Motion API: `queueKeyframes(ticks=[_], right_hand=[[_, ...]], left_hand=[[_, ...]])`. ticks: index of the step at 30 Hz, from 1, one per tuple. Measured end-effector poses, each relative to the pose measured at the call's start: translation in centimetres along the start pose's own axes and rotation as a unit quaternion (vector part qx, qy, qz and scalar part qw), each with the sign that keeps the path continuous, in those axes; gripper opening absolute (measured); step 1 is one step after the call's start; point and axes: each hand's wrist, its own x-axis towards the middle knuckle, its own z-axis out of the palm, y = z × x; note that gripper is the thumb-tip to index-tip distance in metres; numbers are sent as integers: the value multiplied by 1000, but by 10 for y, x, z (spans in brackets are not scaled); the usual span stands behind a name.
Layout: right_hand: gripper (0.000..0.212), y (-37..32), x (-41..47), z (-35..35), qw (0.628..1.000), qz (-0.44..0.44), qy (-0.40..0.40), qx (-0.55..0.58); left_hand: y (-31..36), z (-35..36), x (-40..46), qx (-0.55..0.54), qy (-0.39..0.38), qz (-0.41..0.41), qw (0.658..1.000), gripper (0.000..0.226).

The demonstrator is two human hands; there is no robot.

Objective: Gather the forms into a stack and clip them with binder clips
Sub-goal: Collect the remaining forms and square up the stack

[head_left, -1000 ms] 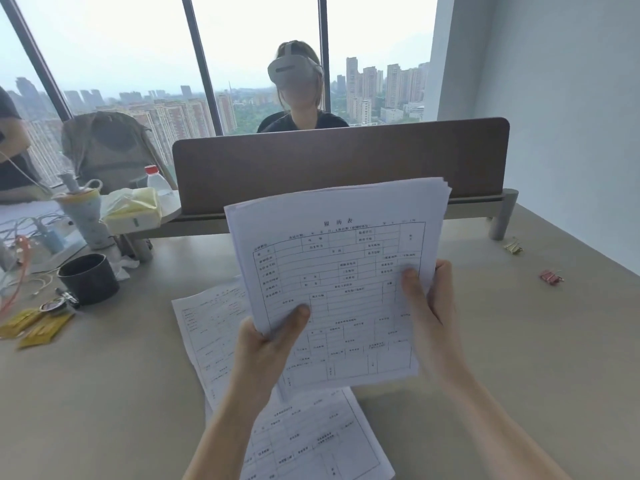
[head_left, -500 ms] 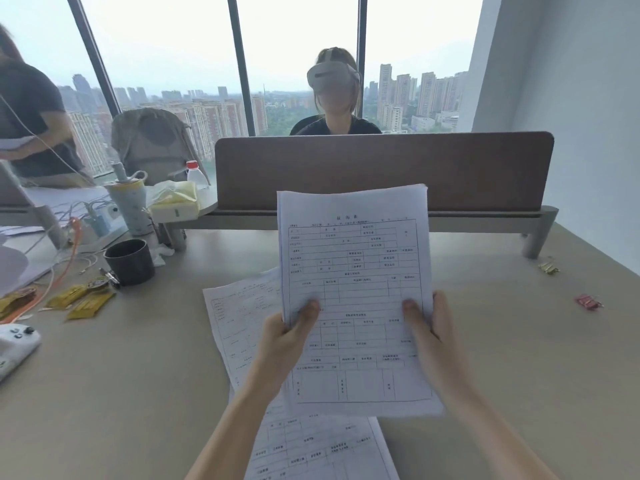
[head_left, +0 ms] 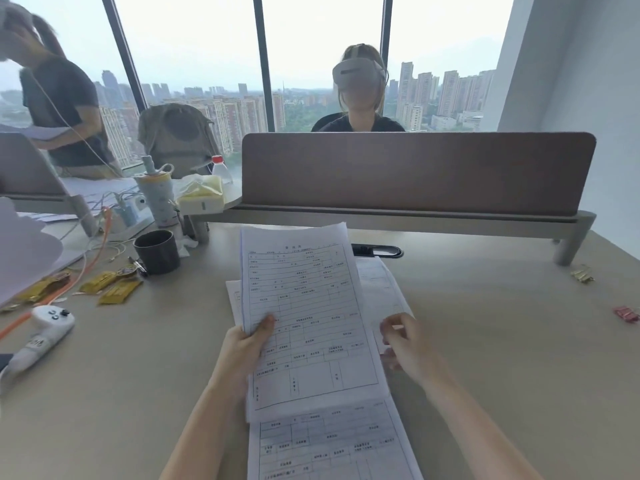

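left hand grips forms at left edge; right hand loose beside.

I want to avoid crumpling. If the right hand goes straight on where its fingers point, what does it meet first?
Probably the right edge of the held stack of forms: the right hand points left toward it. Depth is unclear.

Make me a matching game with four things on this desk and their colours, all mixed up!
Things:
1. cup
2. clip far right
3. snack packets
4. game controller

Colours:
A. white
B. red
C. dark grey
D. yellow

Pairs: 1-C, 2-B, 3-D, 4-A
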Motion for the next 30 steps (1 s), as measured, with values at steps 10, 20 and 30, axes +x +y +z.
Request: queueKeyframes(ticks=[10,20,30], right_hand=[[45,7,0,24,955,-71,-65,-281],[32,14,30,-23,991,-15,57,-121],[32,20,72,-33,988,-12,118,-100]], left_hand=[[-1,-15,10,15,-19,-75,997,29],[-3,-17,19,49,-32,-108,992,27],[-4,-17,17,100,-100,-116,983,25]])
